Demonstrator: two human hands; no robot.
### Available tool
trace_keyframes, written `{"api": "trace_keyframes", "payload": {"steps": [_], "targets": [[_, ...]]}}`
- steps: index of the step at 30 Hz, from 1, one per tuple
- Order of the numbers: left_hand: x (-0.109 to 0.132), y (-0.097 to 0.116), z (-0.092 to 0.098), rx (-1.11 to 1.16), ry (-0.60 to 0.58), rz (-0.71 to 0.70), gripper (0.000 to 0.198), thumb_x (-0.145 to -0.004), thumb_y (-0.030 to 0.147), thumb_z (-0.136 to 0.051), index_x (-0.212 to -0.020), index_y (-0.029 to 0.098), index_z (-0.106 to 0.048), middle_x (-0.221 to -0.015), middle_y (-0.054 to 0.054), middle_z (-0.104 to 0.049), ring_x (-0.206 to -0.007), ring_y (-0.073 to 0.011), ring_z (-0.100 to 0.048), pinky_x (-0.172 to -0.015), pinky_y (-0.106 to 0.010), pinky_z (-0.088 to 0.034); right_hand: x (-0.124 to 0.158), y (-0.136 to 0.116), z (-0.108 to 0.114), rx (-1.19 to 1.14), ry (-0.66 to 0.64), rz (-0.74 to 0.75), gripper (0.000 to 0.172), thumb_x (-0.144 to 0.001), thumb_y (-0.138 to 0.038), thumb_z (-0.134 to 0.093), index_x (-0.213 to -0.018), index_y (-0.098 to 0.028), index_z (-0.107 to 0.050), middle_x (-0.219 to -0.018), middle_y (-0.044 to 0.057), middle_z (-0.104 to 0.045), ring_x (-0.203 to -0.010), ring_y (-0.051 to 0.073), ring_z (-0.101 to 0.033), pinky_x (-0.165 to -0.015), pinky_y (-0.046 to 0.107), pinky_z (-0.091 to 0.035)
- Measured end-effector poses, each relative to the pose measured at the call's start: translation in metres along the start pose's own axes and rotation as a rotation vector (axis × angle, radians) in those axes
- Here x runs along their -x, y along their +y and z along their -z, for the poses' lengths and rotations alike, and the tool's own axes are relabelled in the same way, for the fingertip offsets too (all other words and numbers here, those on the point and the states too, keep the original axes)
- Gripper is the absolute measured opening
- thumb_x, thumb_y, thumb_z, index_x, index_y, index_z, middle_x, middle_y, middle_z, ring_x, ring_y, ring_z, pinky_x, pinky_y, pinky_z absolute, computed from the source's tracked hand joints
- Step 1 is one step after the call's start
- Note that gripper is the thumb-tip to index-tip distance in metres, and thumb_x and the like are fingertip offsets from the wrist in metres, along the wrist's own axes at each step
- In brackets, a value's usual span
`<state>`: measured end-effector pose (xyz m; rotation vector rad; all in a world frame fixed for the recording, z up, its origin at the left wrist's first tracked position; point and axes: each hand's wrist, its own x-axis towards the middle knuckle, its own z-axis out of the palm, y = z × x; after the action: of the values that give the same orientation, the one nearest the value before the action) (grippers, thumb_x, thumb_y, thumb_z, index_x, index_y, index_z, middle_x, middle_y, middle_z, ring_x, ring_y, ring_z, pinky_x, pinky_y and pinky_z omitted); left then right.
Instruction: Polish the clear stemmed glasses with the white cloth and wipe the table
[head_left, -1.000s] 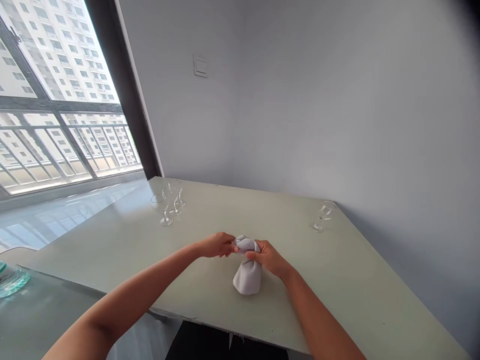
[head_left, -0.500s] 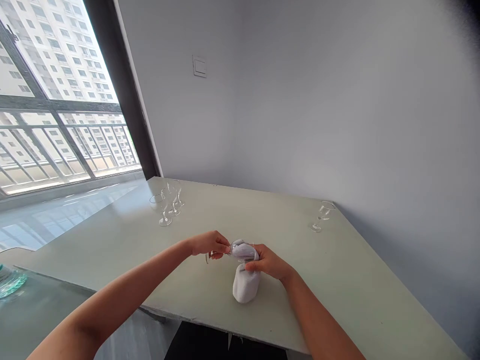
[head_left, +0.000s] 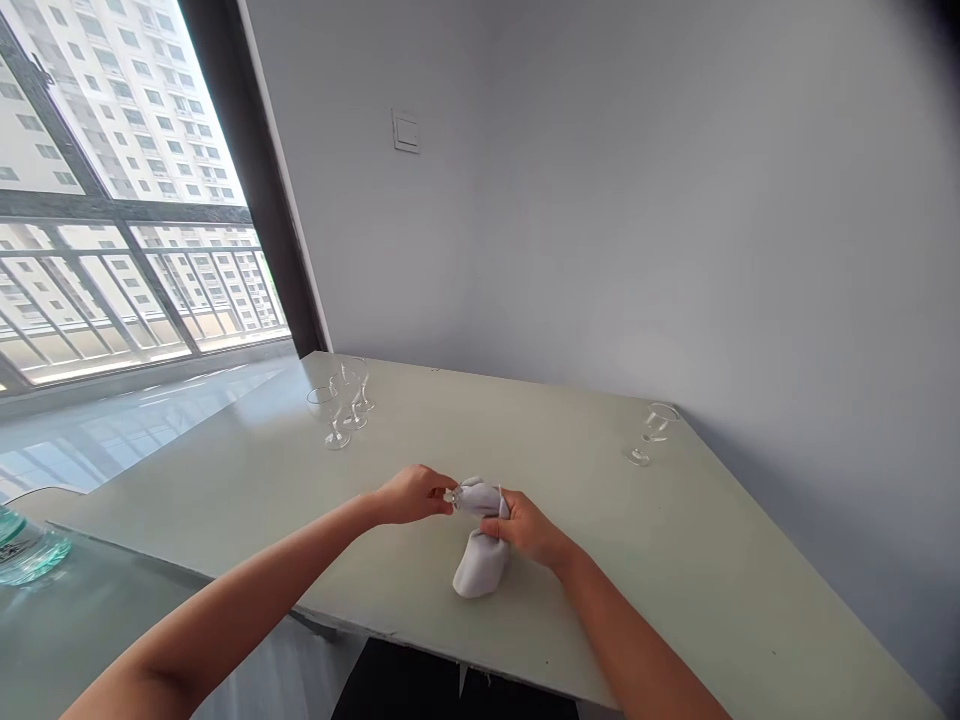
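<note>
Sideways lies the glass (head_left: 452, 496), stem toward left hand (head_left: 409, 494) pinching it, right hand (head_left: 525, 527) clamping cloth (head_left: 480, 545) round its bowl.

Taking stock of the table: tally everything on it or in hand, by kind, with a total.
Stemmed glasses standing on the table: 4, three in the left cluster and one at the right
Glass wrapped in the cloth, left hand at its stem end: 1
White cloth, gripped by the right hand: 1
Greenish glass dish: 1
Total: 7

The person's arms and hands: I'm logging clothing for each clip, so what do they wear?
Both forearms are bare up to the picture's lower edge, with no sleeves showing. The left hand and right hand wear no gloves; no rings, watch or bracelets show.
</note>
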<state>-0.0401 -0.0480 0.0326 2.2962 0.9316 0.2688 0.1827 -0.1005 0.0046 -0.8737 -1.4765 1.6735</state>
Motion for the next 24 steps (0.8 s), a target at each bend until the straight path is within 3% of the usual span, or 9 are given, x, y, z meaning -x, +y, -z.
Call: {"api": "trace_keyframes", "payload": {"steps": [3,5,7,10,13,15,17,20,24], "targets": [[0.004,-0.004,0.002,0.391,-0.221,0.098,0.025,-0.071,0.041,-0.057,-0.078,0.017,-0.063,-0.055,0.003,-0.045,-0.050,-0.0080,-0.041,-0.050,-0.020,-0.032,0.003,-0.006,0.002,0.263,-0.083,0.057,0.010,-0.074,-0.023,-0.058,-0.079,-0.018,-0.066,-0.069,-0.002,-0.057,-0.065,0.012,-0.048,-0.061,0.024,-0.037],[0.005,-0.006,0.006,0.513,-0.239,0.134,0.027,-0.071,0.041,-0.058,-0.077,0.016,-0.063,-0.055,0.003,-0.045,-0.051,-0.0078,-0.042,-0.050,-0.020,-0.033,0.002,-0.007,0.009,0.376,-0.042,0.117,0.015,-0.077,-0.023,-0.053,-0.081,-0.020,-0.067,-0.074,-0.001,-0.060,-0.069,0.014,-0.052,-0.065,0.026,-0.039],[0.003,-0.009,0.009,0.499,-0.170,0.179,0.030,-0.070,0.042,-0.057,-0.083,0.016,-0.064,-0.056,0.003,-0.046,-0.051,-0.0083,-0.043,-0.050,-0.021,-0.034,0.000,-0.004,0.020,0.469,0.073,0.177,0.020,-0.077,-0.023,-0.051,-0.089,-0.021,-0.067,-0.080,0.000,-0.063,-0.075,0.017,-0.055,-0.070,0.029,-0.041],[-0.002,-0.016,0.011,0.389,-0.015,0.275,0.036,-0.069,0.046,-0.056,-0.089,0.017,-0.065,-0.056,0.002,-0.047,-0.048,-0.0086,-0.043,-0.048,-0.021,-0.035,-0.004,0.006,0.038,0.598,0.373,0.221,0.030,-0.076,-0.023,-0.050,-0.101,-0.024,-0.065,-0.090,0.002,-0.066,-0.083,0.020,-0.058,-0.076,0.033,-0.043],[-0.008,-0.021,0.011,0.289,0.111,0.375,0.036,-0.070,0.045,-0.054,-0.090,0.017,-0.065,-0.060,0.001,-0.055,-0.046,-0.0086,-0.044,-0.048,-0.022,-0.037,-0.005,0.013,0.041,0.784,0.638,0.282,0.038,-0.081,-0.024,-0.043,-0.116,-0.025,-0.057,-0.103,0.004,-0.064,-0.090,0.023,-0.059,-0.080,0.037,-0.044],[-0.010,-0.019,0.009,0.169,0.139,0.416,0.029,-0.071,0.039,-0.053,-0.088,0.019,-0.064,-0.065,0.000,-0.060,-0.048,-0.0095,-0.048,-0.048,-0.021,-0.037,-0.005,0.014,0.029,0.980,0.601,0.389,0.041,-0.083,-0.027,-0.043,-0.123,-0.025,-0.051,-0.111,0.005,-0.062,-0.099,0.026,-0.055,-0.087,0.042,-0.040],[-0.011,-0.012,0.004,-0.058,0.168,0.392,0.020,-0.072,0.032,-0.050,-0.078,0.019,-0.064,-0.066,-0.001,-0.062,-0.053,-0.0115,-0.052,-0.050,-0.022,-0.036,-0.005,0.011,0.011,1.159,0.412,0.509,0.046,-0.083,-0.033,-0.047,-0.129,-0.024,-0.045,-0.119,0.005,-0.058,-0.114,0.029,-0.045,-0.099,0.047,-0.029],[-0.011,0.003,-0.008,-0.445,0.205,0.192,0.017,-0.075,0.023,-0.047,-0.066,0.018,-0.060,-0.063,-0.003,-0.061,-0.059,-0.0150,-0.056,-0.055,-0.024,-0.036,-0.006,0.005,-0.012,1.247,0.211,0.567,0.048,-0.085,-0.036,-0.045,-0.131,-0.023,-0.041,-0.127,0.005,-0.050,-0.123,0.028,-0.034,-0.106,0.050,-0.016],[-0.008,0.016,-0.024,-0.684,0.185,-0.161,0.015,-0.079,0.023,-0.048,-0.070,0.016,-0.057,-0.066,-0.005,-0.061,-0.063,-0.0168,-0.058,-0.061,-0.028,-0.037,-0.008,-0.001,-0.009,0.987,0.283,0.408,0.037,-0.089,-0.032,-0.036,-0.120,-0.023,-0.053,-0.120,0.006,-0.056,-0.113,0.024,-0.047,-0.098,0.044,-0.031]]}}
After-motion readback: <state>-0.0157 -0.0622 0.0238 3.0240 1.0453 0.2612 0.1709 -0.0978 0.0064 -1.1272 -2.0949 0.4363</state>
